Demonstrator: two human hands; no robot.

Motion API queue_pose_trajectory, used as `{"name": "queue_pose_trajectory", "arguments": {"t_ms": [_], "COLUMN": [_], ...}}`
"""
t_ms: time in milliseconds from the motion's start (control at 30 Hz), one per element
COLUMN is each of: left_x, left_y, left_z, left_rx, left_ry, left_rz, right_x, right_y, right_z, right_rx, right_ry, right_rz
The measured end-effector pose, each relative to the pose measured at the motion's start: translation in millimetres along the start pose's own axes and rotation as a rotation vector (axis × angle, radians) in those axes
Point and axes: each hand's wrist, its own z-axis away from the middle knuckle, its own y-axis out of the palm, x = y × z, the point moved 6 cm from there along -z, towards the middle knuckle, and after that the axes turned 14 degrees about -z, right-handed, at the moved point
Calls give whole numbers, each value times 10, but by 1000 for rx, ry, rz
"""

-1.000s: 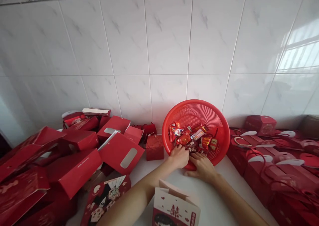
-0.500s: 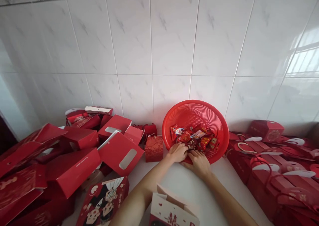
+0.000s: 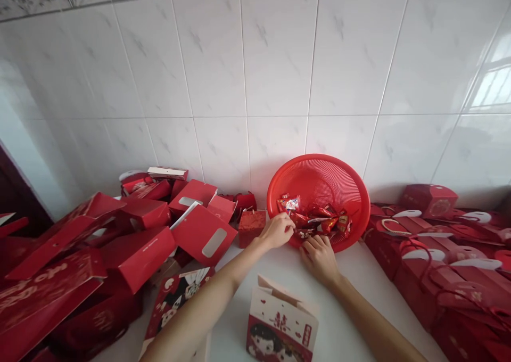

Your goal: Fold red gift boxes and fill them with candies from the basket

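A red plastic basket [image 3: 275, 186] leans tilted against the wall, its opening facing me. Several wrapped candies [image 3: 328, 224] lie in its lower part. My left hand [image 3: 278, 230] is at the basket's left front rim, fingers curled closed beside the candies; whatever they pinch is hidden. Over the front rim bends my right hand [image 3: 320, 257], its fingers curled down at the candies' near edge, their tips out of sight. Between my forearms stands a white and red paper gift box [image 3: 281, 319] with cartoon figures and an open top.
Red cartons [image 3: 138, 258] lie in a loose heap on the left. A small red box [image 3: 251, 227] touches the basket's left side. Rows of red gift boxes with cords [image 3: 431, 266] fill the right. The tiled wall [image 3: 275, 58] rises behind the white tabletop [image 3: 235, 303].
My left hand has lifted and parted from my right hand. The candies lie lower and more spread in the basket. The view has shifted, showing more of the white and red gift box.
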Motion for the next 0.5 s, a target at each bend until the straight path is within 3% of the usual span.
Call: {"name": "queue_pose_trajectory", "arguments": {"t_ms": [133,233,400,500], "left_x": [179,343,495,548], "left_y": [-311,-460,-443,-412], "left_z": [15,97,297,333], "left_rx": [-71,-60,103,139], "left_ry": [-79,-120,-66,-83], "left_rz": [-10,-65,-210,-304], "right_x": [48,62,-19,-83], "right_y": [-52,-81,-52,-31], "right_z": [86,142,184,195], "right_rx": [20,19,34,14], "right_ry": [19,33,103,142], "right_rz": [-41,-66,-50,-15]}}
